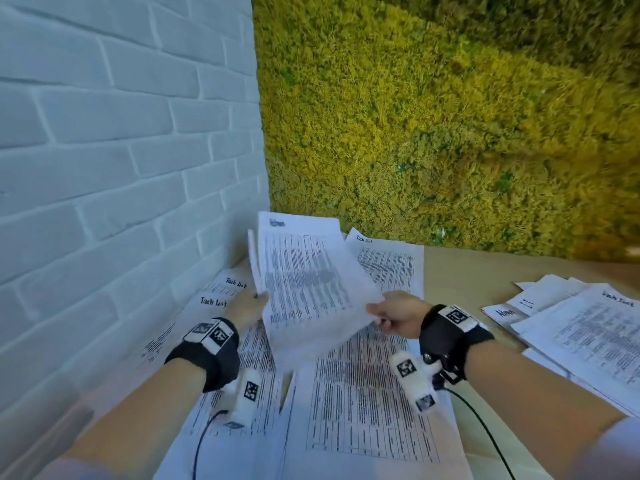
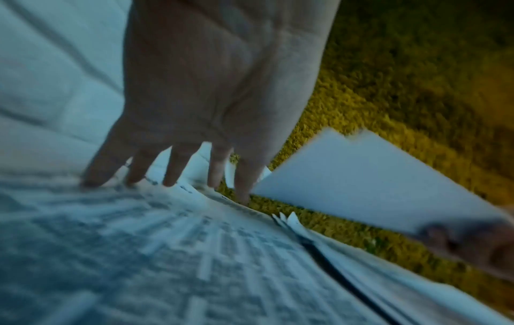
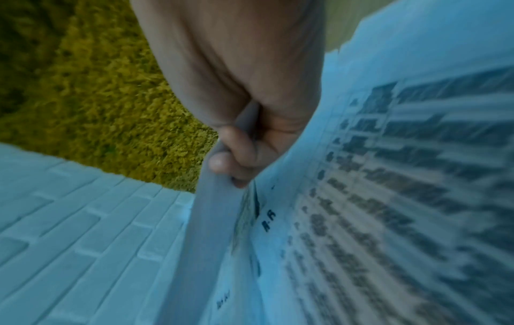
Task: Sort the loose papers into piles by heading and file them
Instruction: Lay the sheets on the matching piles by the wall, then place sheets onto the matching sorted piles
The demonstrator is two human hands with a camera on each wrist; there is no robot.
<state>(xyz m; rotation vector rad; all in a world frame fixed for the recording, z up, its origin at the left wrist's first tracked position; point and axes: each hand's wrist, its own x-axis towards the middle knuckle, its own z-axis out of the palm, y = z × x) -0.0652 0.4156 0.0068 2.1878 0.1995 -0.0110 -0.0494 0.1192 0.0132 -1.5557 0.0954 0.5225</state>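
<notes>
A printed sheet (image 1: 304,289) is raised at a tilt above the table. My right hand (image 1: 398,315) pinches its lower right edge; in the right wrist view its curled fingers (image 3: 236,158) grip the paper's edge (image 3: 211,220). My left hand (image 1: 249,306) is at the sheet's left edge. Seen from the left wrist, its fingers (image 2: 169,171) are straight and spread, tips touching the papers (image 2: 166,252) lying below, with the raised sheet (image 2: 361,176) beside the thumb. "Task list" sheets (image 1: 221,296) lie under the left hand. A large printed sheet (image 1: 363,403) lies in front of me.
A loose pile of papers (image 1: 581,330) lies at the right of the beige table (image 1: 460,278). Another sheet (image 1: 391,261) lies behind the raised one. A white brick wall (image 1: 121,150) closes the left side and a moss wall (image 1: 450,133) the back.
</notes>
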